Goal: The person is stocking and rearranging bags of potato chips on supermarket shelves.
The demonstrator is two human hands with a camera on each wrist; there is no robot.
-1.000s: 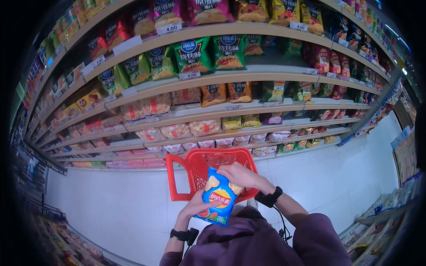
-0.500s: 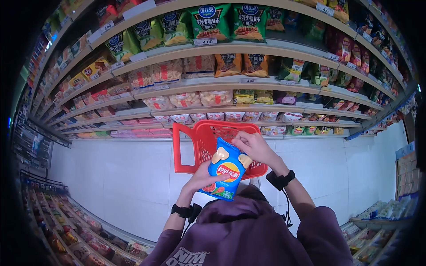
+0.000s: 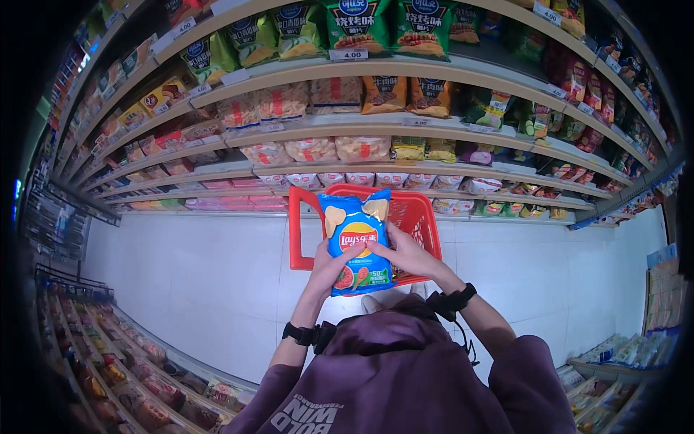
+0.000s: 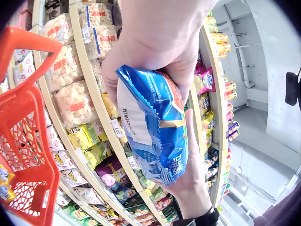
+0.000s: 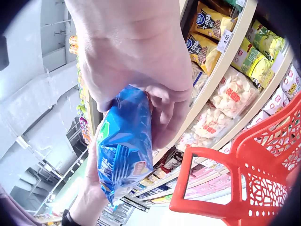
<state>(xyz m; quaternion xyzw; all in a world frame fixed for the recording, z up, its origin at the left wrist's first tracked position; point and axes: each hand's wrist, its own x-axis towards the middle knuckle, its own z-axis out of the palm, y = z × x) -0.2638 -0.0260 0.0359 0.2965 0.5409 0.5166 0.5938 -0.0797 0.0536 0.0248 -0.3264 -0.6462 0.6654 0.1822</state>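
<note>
At the lower left, low shelves [image 3: 144, 365] packed with wrapped goods slope away from you; next to the right, the handle of the red basket [image 3: 431, 224] projects beside your left hand [image 3: 334, 267]; a black wristband [image 3: 309, 335] sits on that wrist.

Your left hand grips the left edge of the blue chip bag [image 3: 358, 271], thumb laid across the printed front and fingers round the side; the bag is held up in front of you, overlapping the basket opening in the head view, and both wrist views show it apart from the basket; its printed face is turned up toward your head, its sealed end toward your body. Your right hand [image 3: 408, 257] grips the right edge, thumb across the front, its tip close to the left thumb; the right wrist view shows its other fingers bent against the back of the bag.

To the right of the bag the perforated side of the basket is visible; the left wrist view shows yellow-and-blue packets [image 4: 5, 181] inside it; a second wristband [image 3: 452, 300] is on your right wrist.

Ahead, the long shelves [image 3: 282, 72] run across, carrying green bags [image 3: 358, 25], orange bags [image 3: 384, 94] and clear bags [image 3: 336, 94]; a price tag [image 3: 348, 55] reads 4.00.
</note>
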